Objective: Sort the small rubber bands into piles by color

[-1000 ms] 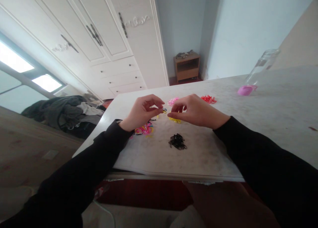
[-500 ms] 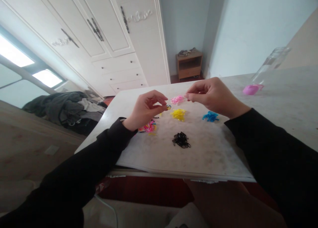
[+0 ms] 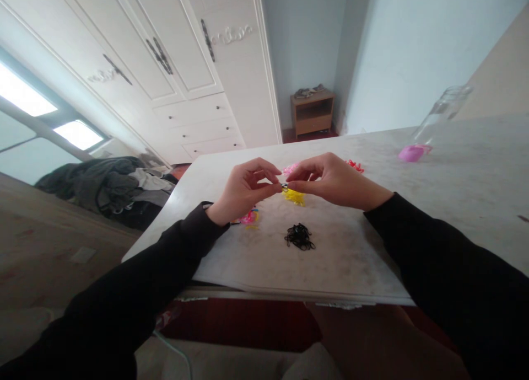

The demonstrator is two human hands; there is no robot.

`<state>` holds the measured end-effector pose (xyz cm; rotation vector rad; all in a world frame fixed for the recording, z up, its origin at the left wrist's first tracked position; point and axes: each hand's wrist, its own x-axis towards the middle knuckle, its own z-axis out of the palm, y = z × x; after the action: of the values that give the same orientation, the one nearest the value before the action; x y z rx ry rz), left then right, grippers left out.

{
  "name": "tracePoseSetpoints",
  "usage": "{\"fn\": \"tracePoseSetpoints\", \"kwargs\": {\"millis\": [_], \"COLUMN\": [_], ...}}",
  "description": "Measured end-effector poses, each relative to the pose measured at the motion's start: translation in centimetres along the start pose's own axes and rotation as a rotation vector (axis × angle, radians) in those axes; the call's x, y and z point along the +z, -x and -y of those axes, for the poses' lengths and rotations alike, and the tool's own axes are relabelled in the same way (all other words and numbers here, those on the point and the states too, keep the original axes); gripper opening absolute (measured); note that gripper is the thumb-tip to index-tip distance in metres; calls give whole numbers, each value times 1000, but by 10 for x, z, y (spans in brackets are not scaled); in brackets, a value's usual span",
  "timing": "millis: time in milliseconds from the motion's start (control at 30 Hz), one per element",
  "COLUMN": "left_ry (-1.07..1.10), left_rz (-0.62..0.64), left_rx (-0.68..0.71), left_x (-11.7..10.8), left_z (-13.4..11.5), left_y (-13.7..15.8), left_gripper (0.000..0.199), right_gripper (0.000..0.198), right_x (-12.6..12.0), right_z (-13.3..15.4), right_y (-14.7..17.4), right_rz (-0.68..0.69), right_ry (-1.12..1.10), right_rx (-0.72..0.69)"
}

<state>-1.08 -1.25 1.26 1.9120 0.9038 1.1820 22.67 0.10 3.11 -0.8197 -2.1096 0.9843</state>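
Fingers [image 3: 268, 192] of the left hand [image 3: 246, 186] and right hand [image 3: 333, 181] are pinching small bands [image 3: 284, 187] over the tabletop [image 3: 334, 269].
From there, a black pile [image 3: 300, 237] is lying toward five o'clock, a mixed pile [image 3: 248, 218] toward eight, a yellow pile [image 3: 295, 198] just beside at five, a pink pile [image 3: 290, 169] toward twelve, a red pile [image 3: 356, 166] toward two; a bottle [image 3: 438, 118] is standing farther toward two.

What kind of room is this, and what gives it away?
Probably a bedroom in a home: a white wardrobe with drawers stands beyond the table, a small wooden nightstand-like cabinet sits in the corner, and dark clothes or bedding lie heaped at left.
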Motion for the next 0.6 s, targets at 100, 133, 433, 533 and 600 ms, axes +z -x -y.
{"fn": "tracePoseSetpoints", "kwargs": {"millis": [100,133,433,533,600], "left_ry": [1,5,47,38,24], "left_rz": [11,14,58,55,52], "left_rx": [-15,-21,-52,-69,-81], "left_x": [2,2,2,2,1], "left_z": [-1,-2,-1,-1,0], "left_y": [0,0,0,0,0], "left_gripper": [25,25,28,29,30], "right_gripper": [27,25,17,16,16], "right_x": [1,2,5,5,5], "right_z": [-1,-1,0,-1,-1], "right_y": [0,0,0,0,0], "right_rz": [18,24,-71,-100,-120], "right_ry": [8,12,25,33,36], "right_rx": [-19,-26,-29,-23,-17]}}
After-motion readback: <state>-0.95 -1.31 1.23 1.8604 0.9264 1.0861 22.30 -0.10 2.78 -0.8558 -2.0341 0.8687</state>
